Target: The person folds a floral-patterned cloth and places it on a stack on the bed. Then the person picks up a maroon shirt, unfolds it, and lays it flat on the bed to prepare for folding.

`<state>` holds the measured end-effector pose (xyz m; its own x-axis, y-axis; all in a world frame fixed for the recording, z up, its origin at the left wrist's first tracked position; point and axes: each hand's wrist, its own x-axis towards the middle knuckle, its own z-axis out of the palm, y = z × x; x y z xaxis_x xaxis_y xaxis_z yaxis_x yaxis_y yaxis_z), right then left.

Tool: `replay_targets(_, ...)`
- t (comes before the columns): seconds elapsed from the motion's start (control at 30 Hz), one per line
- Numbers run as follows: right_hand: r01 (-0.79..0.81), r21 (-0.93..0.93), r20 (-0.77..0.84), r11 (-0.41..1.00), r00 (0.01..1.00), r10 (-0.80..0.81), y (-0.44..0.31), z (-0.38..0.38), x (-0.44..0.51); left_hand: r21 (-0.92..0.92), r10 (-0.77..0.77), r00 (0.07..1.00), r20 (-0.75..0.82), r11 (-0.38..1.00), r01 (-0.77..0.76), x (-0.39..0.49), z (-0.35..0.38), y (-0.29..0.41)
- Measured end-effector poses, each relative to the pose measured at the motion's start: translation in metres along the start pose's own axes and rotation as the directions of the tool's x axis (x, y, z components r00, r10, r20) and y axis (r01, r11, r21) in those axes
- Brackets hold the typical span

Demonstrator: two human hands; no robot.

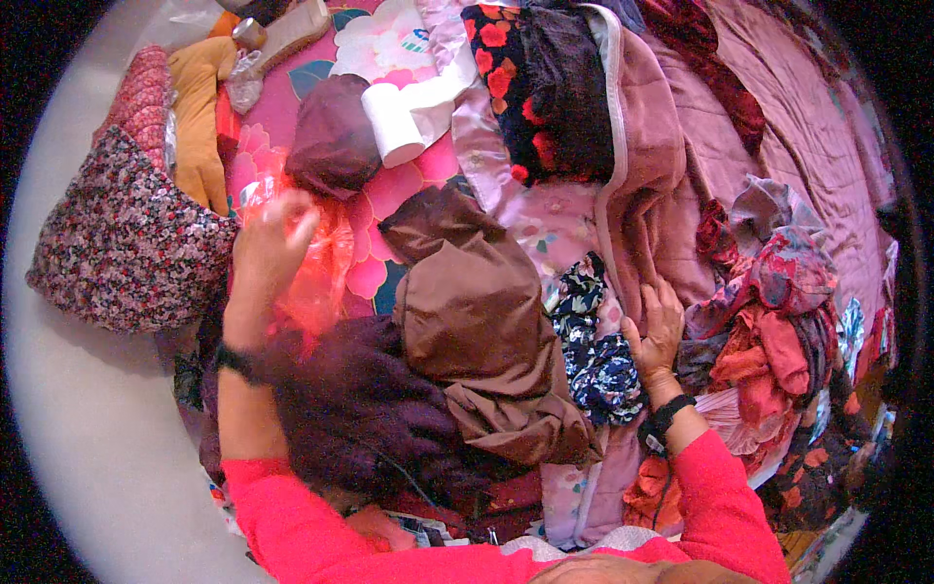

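My left hand (pixel 271 244), blurred, is over a translucent red plastic bag (pixel 321 255); whether its fingers grip the bag cannot be made out. Flat on the edge of a dusty pink blanket (pixel 642 168) rests my right hand (pixel 660 328), fingers spread, holding nothing. Close beside it lies a crumpled navy floral cloth (pixel 598 372). Between my arms are a brown smooth cloth (pixel 474 314), bunched up, and a dark purple garment (pixel 350 401). A dark maroon cloth bundle (pixel 332 135) and a white paper roll (pixel 394 124), partly unrolled, sit beyond the bag.
At left, a floral cloth bag (pixel 135 248) stands against the pale wall (pixel 87 409), with mustard cloth (pixel 198 117) behind it. Folded black cloth with red flowers (pixel 540 95) lies at the back. Red and grey clothes (pixel 766 343) are heaped at right.
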<state>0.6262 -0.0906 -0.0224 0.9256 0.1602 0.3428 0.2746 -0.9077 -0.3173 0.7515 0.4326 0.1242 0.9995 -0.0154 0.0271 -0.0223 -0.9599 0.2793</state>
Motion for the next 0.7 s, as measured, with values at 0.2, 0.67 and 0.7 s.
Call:
replay_targets(0.2,-0.063,-0.008,0.068,0.998,0.996,0.063,-0.002,-0.002,0.002,0.194,-0.052,0.954,-0.294,0.974,0.113,0.095,0.084,0.021)
replay_targets(0.67,-0.121,0.065,0.066,0.991,0.991,0.117,-0.006,-0.008,0.003,-0.341,-0.113,0.927,-0.357,0.940,-0.017,0.017,-0.023,0.039)
replay_targets(0.7,-0.088,0.095,-0.001,0.992,0.996,0.088,-0.006,-0.009,0.004,-0.329,-0.226,0.936,-0.270,0.935,0.131,-0.010,-0.032,0.058)
